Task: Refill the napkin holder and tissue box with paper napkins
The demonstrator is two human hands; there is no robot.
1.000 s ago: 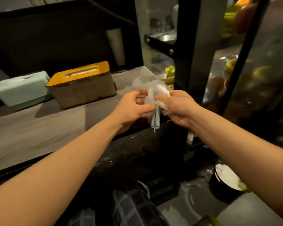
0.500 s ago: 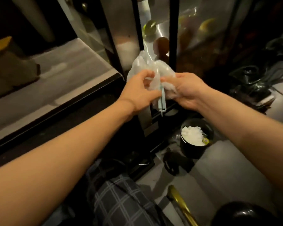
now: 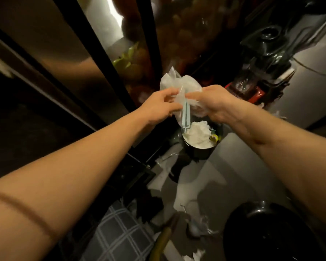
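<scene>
Pinching a crumpled plastic wrapper (image 3: 179,85) between them, left hand (image 3: 158,106) and right hand (image 3: 215,102) hover above a bin (image 3: 198,151).

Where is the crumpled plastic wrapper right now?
In the head view it sits centre frame, held between the left hand and right hand: the wrapper hangs just above the black bin of white paper on the floor.

Both forearms run off the bottom corners. The fingertips of the left hand (image 3: 159,107) and right hand (image 3: 214,104) sink into the crumpled plastic wrapper (image 3: 180,85), so each grip is partly hidden. The wrapper covers the far rim of the black bin (image 3: 197,150). Fruit (image 3: 135,59) behind the glass is blurred. The checked cloth (image 3: 119,234) is cut by the bottom edge.
</scene>
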